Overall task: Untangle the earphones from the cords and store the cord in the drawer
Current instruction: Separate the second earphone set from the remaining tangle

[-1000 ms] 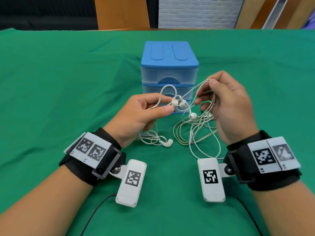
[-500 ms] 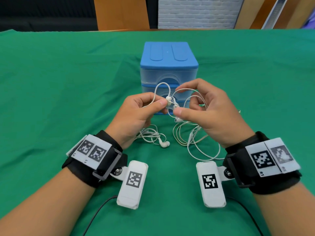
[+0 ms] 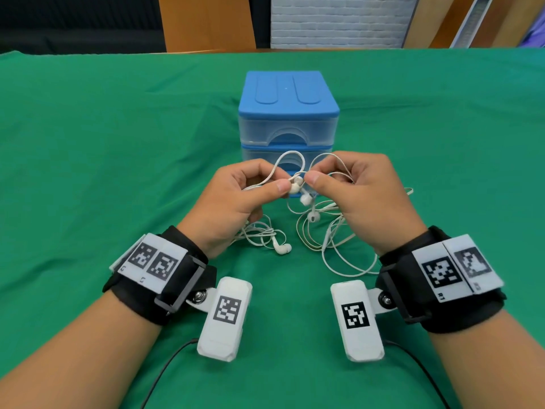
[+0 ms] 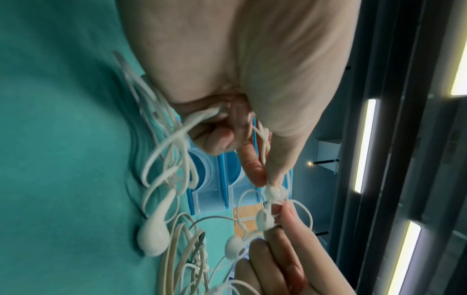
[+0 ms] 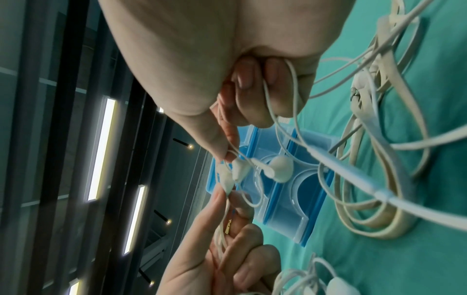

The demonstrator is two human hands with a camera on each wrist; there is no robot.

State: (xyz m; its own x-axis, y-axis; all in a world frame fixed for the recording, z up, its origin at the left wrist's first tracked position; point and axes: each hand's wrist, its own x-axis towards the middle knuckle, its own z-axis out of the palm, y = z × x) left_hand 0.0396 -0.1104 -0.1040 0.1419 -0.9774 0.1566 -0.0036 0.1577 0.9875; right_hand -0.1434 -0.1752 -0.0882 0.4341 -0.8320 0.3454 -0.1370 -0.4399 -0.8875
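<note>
Both hands work the knot in mid-air, above the table (image 3: pixel 88 143) and just in front of the drawer unit (image 3: pixel 288 113), which stands mid-table toward the far edge. Holding the tangle up lets loose wire hang free, so crossings show.

Left hand (image 3: pixel 233 202): thumb + forefinger pinch narrow on an earbud (image 3: pixel 295 185), w/ thin wire looping up over the fingers; other fingers curled round more wire. Right hand (image 3: pixel 356 196): thumb + forefinger pinch the wire right beside that bud, tips nearly touching the left's. Prob. so one hand anchors while the other feeds a loop through. Right wrist view shows more wire trapped under the curled fingers (image 5: pixel 255 99), likely to keep slack out of the way.

Two more buds (image 3: pixel 306 199) hang just below the pinch. Another bud (image 3: pixel 283 248) lies on the cloth near the left wrist, w/ a small wire pile. Thicker cord (image 3: pixel 339 261) lies in loops on the cloth under the right hand, toward the near edge. Can't tell which strand belongs to what at the knot.

Drawers look closed; nothing stored yet. Early stage, I'd say.
</note>
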